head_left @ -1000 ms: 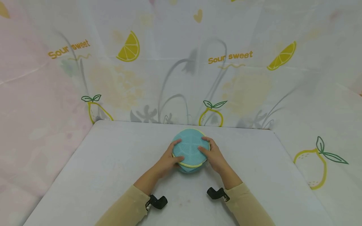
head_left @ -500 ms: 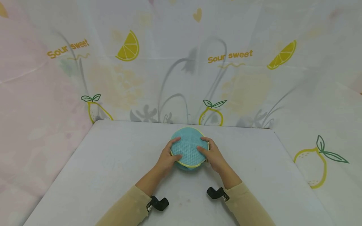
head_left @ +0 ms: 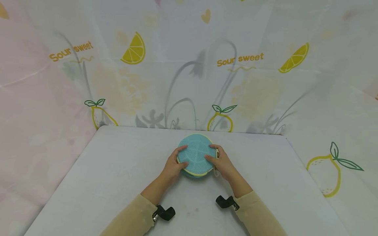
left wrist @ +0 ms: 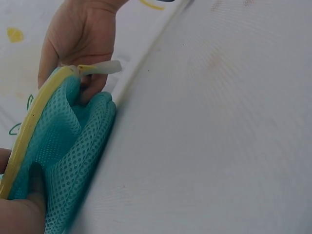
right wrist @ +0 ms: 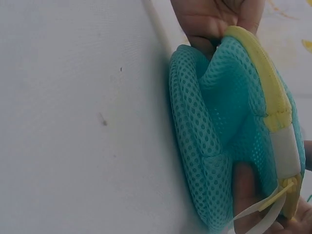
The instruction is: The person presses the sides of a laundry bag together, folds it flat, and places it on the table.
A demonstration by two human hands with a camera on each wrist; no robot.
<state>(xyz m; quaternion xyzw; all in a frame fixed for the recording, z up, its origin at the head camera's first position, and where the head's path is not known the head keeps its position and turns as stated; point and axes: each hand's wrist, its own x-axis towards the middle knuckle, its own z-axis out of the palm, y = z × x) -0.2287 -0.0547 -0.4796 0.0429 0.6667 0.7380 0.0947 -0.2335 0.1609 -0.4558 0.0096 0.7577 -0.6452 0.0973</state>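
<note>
A round turquoise mesh laundry bag [head_left: 197, 154] with yellow trim is held between both hands near the far middle of the table. Its sides look folded inward in the left wrist view, where the mesh [left wrist: 73, 161] sags below the yellow rim. My left hand [head_left: 173, 165] grips the bag's left edge, thumb on top. On the opposite edge, my right hand [head_left: 222, 162] pinches the rim, with its thumb on the upper face. A yellow zipper pull and whitish strap [right wrist: 265, 207] hang beside the right fingers. The bag's underside is hidden in the head view.
A white table [head_left: 124, 157] extends under and around the bag. Behind it stands a backdrop cloth [head_left: 177, 82] printed with lemons and lettering. A black wrist mount [head_left: 166, 213] sits on the left sleeve, and another black mount [head_left: 225, 201] on the right.
The bag has shifted slightly left, and less of its lower part shows beneath the rim. A pale strap loop now shows below the right hand. Both hands keep their hold.
</note>
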